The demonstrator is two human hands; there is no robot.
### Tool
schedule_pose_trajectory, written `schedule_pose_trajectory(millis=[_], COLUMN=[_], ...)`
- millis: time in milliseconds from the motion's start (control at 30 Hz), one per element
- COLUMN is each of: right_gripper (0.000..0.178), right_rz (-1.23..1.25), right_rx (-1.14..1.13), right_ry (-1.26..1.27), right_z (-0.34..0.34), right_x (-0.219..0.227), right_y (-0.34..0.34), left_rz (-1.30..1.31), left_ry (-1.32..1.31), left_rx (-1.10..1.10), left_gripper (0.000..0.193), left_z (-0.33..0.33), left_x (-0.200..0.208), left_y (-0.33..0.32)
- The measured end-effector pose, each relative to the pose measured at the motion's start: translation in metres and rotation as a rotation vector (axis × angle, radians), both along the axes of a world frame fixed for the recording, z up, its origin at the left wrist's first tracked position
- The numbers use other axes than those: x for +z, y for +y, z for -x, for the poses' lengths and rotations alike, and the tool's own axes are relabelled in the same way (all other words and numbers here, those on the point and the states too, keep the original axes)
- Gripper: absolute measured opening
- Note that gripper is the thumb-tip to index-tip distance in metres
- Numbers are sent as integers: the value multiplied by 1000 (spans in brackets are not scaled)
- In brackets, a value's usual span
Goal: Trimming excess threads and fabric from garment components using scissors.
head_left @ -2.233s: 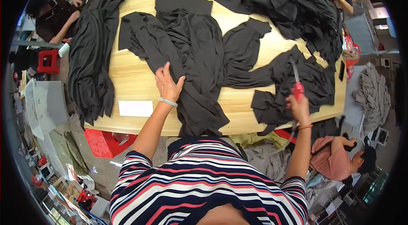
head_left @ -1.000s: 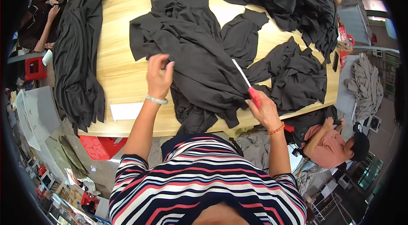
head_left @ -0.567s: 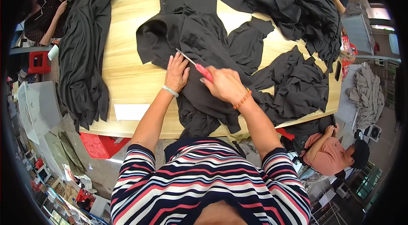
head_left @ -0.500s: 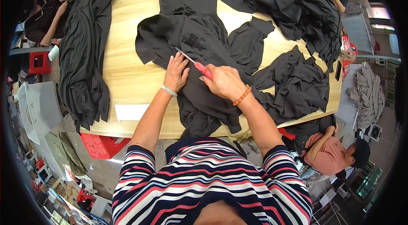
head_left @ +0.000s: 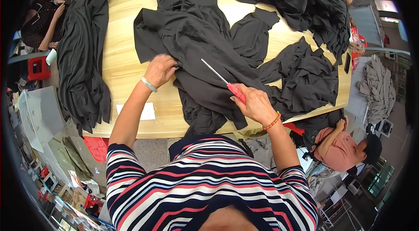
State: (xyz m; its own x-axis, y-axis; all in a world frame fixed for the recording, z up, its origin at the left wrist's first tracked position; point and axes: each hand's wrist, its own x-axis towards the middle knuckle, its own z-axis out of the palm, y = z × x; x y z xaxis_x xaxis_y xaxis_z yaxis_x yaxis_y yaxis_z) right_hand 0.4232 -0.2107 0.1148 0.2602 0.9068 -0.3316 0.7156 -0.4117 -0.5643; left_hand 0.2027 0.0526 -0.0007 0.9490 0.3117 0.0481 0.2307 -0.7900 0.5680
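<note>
A dark shirt (head_left: 198, 34) lies spread and rumpled over the middle of the table, its flat band pointing to the far side. At its left edge my left hand (head_left: 160, 70) is closed, with a bit of the cloth pinched between thumb and fingers. My right hand (head_left: 255, 103) is wrapped round the red handle of a slim tool (head_left: 217, 74). A long thin metal blade sticks out of that handle toward the far left, over the shirt. Whether the blade is single or a pair seen edge-on, I cannot tell.
Piles of dark garments lie along the left (head_left: 83, 47), at the far right (head_left: 288, 1) and at the near right (head_left: 310, 78) of the wooden table (head_left: 120, 43). A white paper (head_left: 146, 111) is near the front edge. Other people sit left and right.
My left hand has moved left from lying on the shirt and now pinches its edge. My right hand has drawn the tool back to the right, toward me.
</note>
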Motion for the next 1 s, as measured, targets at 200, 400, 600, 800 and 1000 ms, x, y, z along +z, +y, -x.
schedule_pose_trajectory(millis=[200, 400, 600, 800, 1000], right_gripper=[29, 29, 27, 28, 29], right_rz=[37, 137, 147, 182, 185], right_rx=[26, 151, 178, 270, 284], right_ry=[32, 17, -6, 10, 25], right_z=[-1, 17, 25, 29, 30], right_x=[28, 24, 19, 13, 14], right_y=[-14, -26, -17, -17, -14], left_rz=[1014, 1366, 1668, 2055, 2173], left_ry=[141, -72, -182, -353, -441], left_rx=[163, 554, 604, 648, 703], left_gripper=[13, 15, 17, 26, 36], left_z=[-7, -11, -7, 2, 6], left_x=[18, -28, -23, -16, -24], left_y=[-22, -71, -79, -59, -60])
